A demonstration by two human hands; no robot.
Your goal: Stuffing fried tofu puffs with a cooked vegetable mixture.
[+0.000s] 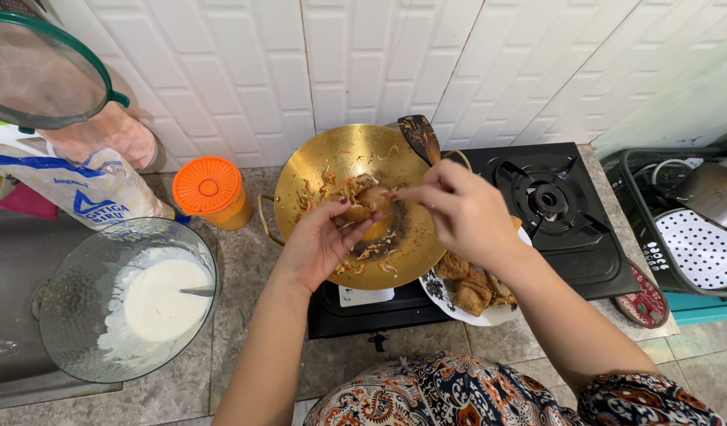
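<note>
Patterned cloth (458,394) fills the bottom edge of the frame, closest to the lens, with both bare forearms reaching up from it toward the centre. Over the golden wok (316,170) at mid-frame, the left hand (316,244) is cupped palm up under a browned, fried-looking piece of food (365,197), fingers partly curled around it. The right hand (458,209) comes in from the right with thumb and fingertips pinched together on the same piece; how firmly it grips cannot be told. A dark spatula (420,138) leans on the wok's far rim.

The wok holds only scraps and shreds, while a patterned plate (438,296) just below its right edge already carries several fried pieces (470,288), so most of the frying looks done and this piece appears to be among the last handled. At lower left a glass bowl (63,331) still holds white batter (158,304), so more may remain. An orange-lidded container (209,189) stands left of the wok, and the second burner (549,197) at right is bare.
</note>
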